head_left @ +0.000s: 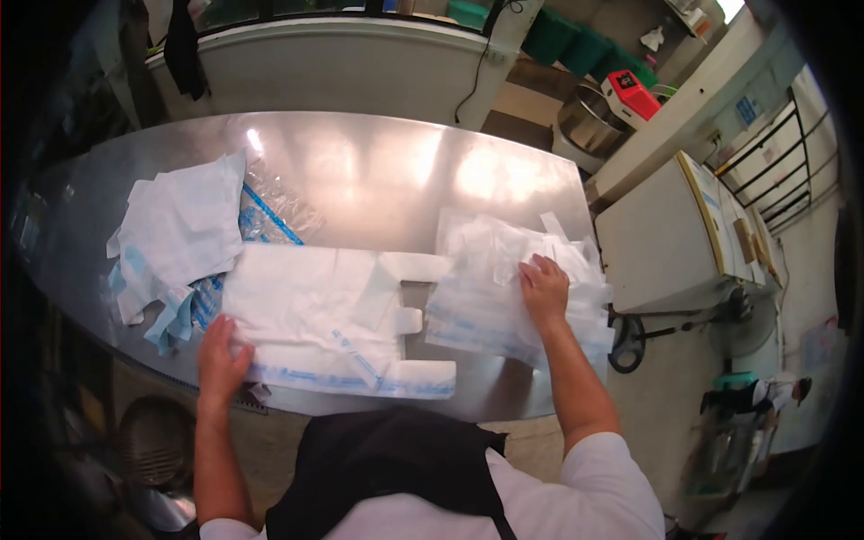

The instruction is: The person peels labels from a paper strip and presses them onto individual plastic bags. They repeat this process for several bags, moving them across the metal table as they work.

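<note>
A white plastic bag with handle strips and a blue printed edge (306, 306) lies flat on the metal table (360, 171). My left hand (223, 358) rests at its lower left corner, fingers apart. On the right, my right hand (544, 286) lies on top of a pile of thin translucent white bags (486, 306), its fingers spread a little. At the left lies a heap of white and pale blue sheets (180, 220). Beside that heap is clear crinkled plastic with a blue strip (272, 214), partly covered by the sheets and the flat bag.
Beyond the table stand a red-topped machine (633, 95) with a metal bowl (594, 121) and green bins (567, 45). To the right are a white chest (661, 238) and a fan (745, 324). Farther right, a person (760, 396) bends over.
</note>
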`<state>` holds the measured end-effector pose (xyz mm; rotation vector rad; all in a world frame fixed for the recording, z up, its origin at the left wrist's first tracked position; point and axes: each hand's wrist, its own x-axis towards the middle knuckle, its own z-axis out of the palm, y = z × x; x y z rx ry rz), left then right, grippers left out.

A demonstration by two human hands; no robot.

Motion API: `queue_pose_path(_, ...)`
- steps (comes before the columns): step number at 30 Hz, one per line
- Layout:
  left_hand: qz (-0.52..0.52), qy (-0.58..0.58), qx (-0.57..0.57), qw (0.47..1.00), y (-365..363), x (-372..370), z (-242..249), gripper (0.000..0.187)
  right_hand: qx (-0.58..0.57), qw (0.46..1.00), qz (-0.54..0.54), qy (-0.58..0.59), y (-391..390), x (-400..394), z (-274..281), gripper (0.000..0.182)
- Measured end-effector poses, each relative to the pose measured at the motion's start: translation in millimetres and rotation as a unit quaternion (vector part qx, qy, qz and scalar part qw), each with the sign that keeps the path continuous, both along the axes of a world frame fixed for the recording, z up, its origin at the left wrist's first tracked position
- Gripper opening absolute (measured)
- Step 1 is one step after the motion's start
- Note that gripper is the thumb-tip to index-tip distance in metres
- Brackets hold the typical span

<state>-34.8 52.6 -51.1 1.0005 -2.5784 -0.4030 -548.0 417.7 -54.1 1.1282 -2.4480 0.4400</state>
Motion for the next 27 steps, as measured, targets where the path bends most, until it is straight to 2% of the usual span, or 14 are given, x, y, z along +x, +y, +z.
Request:
queue_pose_path(4,0.001,-0.007,-0.022,1.000,1.0,2.6,-7.6,0.057,0.028,1.000,0.010,0.007,-6.4,2.6,-9.6,0.025)
queue_pose_path(6,-0.009,0.007,-0.023,1.000,0.2,1.7,-10.4,0.057,0.021,0.999,-0.021,-0.017,-9.5,-3.4,-13.8,0.031)
queue_pose_path(7,-0.011,0.019,-0.020,1.000,2.3,-0.3,-6.7,0.057,0.002,1.000,-0.011,0.025,-11.1,-3.8,-14.5,0.035)
queue_pose_path(8,-0.003,0.006,-0.027,1.000,4.0,-1.3,-7.2,0.058,-0.015,0.999,-0.013,0.043,-14.1,-0.9,-7.7,0.038)
queue_pose_path(9,-0.004,0.019,-0.033,0.999,4.1,0.2,-10.8,0.059,-0.049,0.998,-0.028,0.006,-24.6,9.2,7.4,0.038)
queue_pose_path(11,0.037,-0.031,0.002,0.999,16.1,-6.4,4.4,0.064,-0.109,0.994,-0.011,-0.024,-46.5,33.3,36.8,0.037)
queue_pose_path(13,0.030,-0.016,-0.001,0.999,21.3,-7.9,18.8,0.060,-0.161,0.984,0.017,-0.069,-75.6,62.6,59.5,0.036)
queue_pose_path(16,0.037,0.039,-0.044,0.998,11.4,8.6,44.8,0.050,-0.169,0.979,0.068,-0.093,-120.1,111.2,71.9,0.033)
queue_pose_path(18,0.061,0.168,-0.046,0.983,-9.0,24.0,54.0,0.038,-0.166,0.970,0.123,-0.131,-146.2,139.3,75.9,0.029)
queue_pose_path(21,0.112,0.241,-0.026,0.964,-53.9,57.5,69.1,0.032,-0.159,0.943,0.185,-0.226,-193.5,194.8,85.6,0.021)
queue_pose_path(25,0.147,0.183,-0.010,0.972,-115.1,71.1,69.5,0.035,-0.091,0.906,0.233,-0.340,-250.2,265.5,87.3,0.014)
queue_pose_path(27,0.108,0.084,0.012,0.991,-134.4,65.4,62.3,0.039,-0.079,0.888,0.289,-0.348,-274.5,301.0,93.8,0.012)
